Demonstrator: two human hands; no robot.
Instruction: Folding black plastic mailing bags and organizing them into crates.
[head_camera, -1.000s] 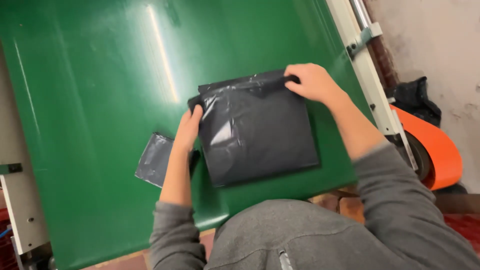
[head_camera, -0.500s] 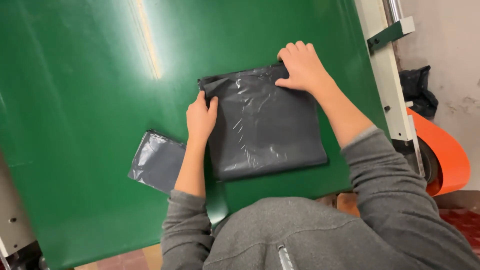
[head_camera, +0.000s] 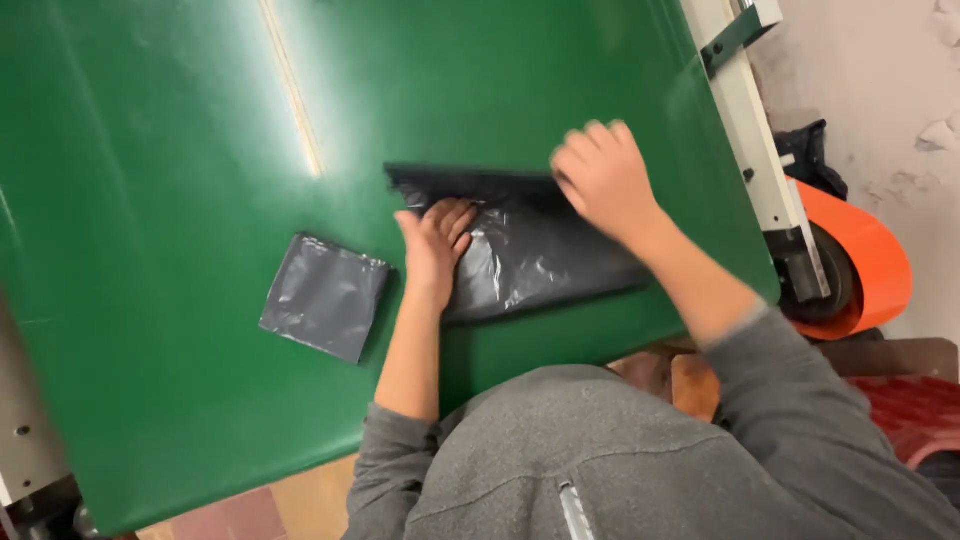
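head view: the left hand (head_camera: 436, 243) lies palm down on the grey plastic mailer bag (head_camera: 520, 252), fingers together and flat, pressing its left part. the right hand (head_camera: 600, 175) reaches over the bag's far edge at 1 o'clock, fingers loosely curled on it. a smaller folded grey bag (head_camera: 324, 295) lies at 9 o'clock on the green worktop (head_camera: 180, 150).

Setting is reading as a workshop or small packing floor: a green conveyor belt (head_camera: 180, 120) is running in a white metal frame (head_camera: 745, 130), an orange roller (head_camera: 865, 260) is sitting beside a rough plaster wall (head_camera: 880, 80).
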